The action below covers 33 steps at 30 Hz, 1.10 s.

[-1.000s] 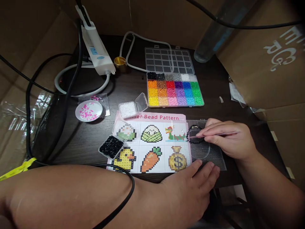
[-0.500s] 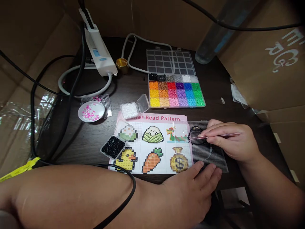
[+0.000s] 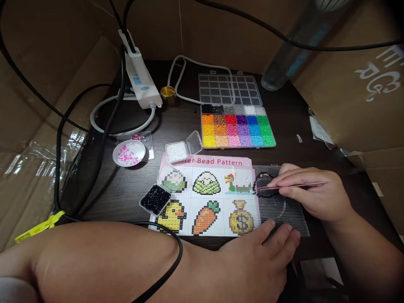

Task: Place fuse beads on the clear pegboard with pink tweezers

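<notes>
My right hand (image 3: 312, 191) pinches pink tweezers (image 3: 295, 186), whose tips point left over a clear pegboard (image 3: 293, 210). Under the tips, black beads (image 3: 257, 185) form a partial outline on the board; my fingers hide part of it. My left hand (image 3: 261, 256) lies flat with its fingers apart on the board's lower edge. Left of the board, partly under it, is a bead pattern sheet (image 3: 206, 204). An open box of black beads (image 3: 155, 200) rests on the sheet's left edge, and an open box of white beads (image 3: 176, 152) at its top.
Behind the sheet is an open multicoloured bead case (image 3: 238, 126). A white dish of pink and white beads (image 3: 129, 152) sits at the left. Further back are a power strip (image 3: 143, 84) and a gold cup (image 3: 168, 94). A black cable (image 3: 176, 256) crosses my left forearm.
The whole view has shifted, so everything appears slightly lower and further right. Both hands keep nearly the same places on the board, and the tweezers stay in my right hand.
</notes>
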Tool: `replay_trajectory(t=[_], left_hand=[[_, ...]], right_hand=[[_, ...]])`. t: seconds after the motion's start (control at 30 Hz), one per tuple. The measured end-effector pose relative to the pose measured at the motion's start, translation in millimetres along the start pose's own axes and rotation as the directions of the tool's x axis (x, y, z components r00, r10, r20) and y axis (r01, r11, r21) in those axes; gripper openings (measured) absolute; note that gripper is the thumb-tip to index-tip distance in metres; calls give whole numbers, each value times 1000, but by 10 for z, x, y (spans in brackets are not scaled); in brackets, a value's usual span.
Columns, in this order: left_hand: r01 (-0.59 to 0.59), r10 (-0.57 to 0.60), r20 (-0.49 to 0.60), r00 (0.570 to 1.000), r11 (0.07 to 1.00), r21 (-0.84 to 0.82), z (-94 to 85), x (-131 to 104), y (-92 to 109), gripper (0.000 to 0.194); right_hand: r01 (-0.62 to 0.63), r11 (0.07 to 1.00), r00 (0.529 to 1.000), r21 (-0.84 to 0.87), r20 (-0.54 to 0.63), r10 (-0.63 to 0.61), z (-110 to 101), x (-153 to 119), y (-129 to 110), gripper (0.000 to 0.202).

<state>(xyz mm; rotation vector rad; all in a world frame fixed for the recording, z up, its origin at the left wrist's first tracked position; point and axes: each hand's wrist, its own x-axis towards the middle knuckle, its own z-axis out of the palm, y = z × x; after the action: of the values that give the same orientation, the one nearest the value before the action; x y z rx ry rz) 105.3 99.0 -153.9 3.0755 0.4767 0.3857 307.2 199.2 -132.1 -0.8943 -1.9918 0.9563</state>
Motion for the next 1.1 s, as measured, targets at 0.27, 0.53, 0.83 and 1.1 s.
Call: replay_trajectory(t=[0.27, 0.53, 0.83, 1.1], left_hand=[[4, -4, -6, 1000, 1000, -10, -7, -16, -3, 40], [-1, 1, 14, 1000, 1000, -10, -28, -16, -11, 38], [10, -11, -17, 1000, 999, -34, -13, -13, -9, 38], [13, -15, -23, 1000, 999, -50, -27, -18, -30, 37]], right_hand=[[-12, 1000, 1000, 10, -9, 13, 5, -2, -8, 29], [-26, 1000, 999, 16, -20, 26, 10, 1, -11, 27], [-35, 999, 999, 34, -36, 36, 10, 11, -8, 25], [-59, 998, 998, 15, -36, 59, 17, 15, -24, 20]])
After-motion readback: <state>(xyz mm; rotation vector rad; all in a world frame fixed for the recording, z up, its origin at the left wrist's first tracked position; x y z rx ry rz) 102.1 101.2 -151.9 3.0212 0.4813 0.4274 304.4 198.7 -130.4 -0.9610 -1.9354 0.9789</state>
